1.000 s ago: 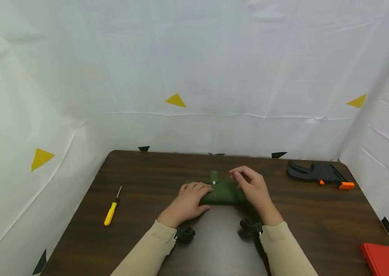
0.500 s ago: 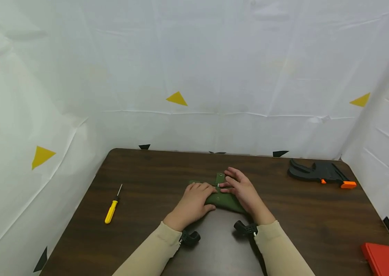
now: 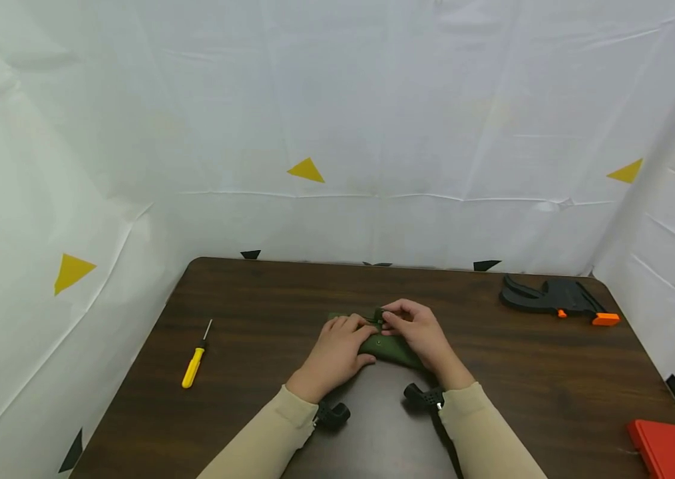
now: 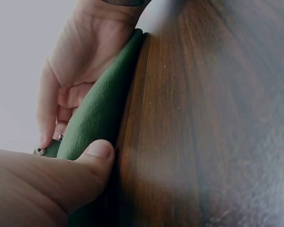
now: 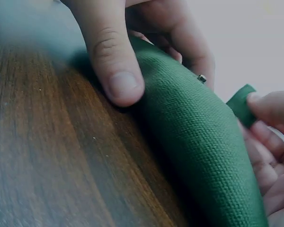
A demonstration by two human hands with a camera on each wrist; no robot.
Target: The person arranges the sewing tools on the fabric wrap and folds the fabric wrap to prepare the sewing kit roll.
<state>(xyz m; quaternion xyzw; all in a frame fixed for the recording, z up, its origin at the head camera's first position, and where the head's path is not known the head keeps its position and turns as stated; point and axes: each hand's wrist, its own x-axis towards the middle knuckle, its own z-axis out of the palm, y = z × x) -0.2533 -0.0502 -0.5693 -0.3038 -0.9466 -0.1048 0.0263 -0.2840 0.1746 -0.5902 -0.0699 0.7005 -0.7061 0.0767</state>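
A green fabric pouch (image 3: 394,348) lies on the table in front of me, partly hidden by both hands. My left hand (image 3: 337,349) grips its left part; the right wrist view shows that thumb (image 5: 123,87) on the near edge and the fingers over the top. With finger and thumb, my right hand (image 3: 424,336) pinches the pouch's small strap (image 5: 244,101), raised above the fabric. A metal snap (image 4: 39,151) sits on the strap, beside the right fingertip in the left wrist view. The snap stud (image 5: 201,78) stands out from the pouch's top.
A yellow-handled screwdriver (image 3: 195,362) lies to the left on the dark wooden table (image 3: 265,293). At the back right is a black clamp (image 3: 553,297) with orange parts. A red case (image 3: 670,447) sits at the front right corner. White sheeting (image 3: 385,120) surrounds the table.
My right hand has moved left from the pouch's right side to the strap and now pinches it. The strap, flat before, is lifted. My left hand has shifted slightly right.
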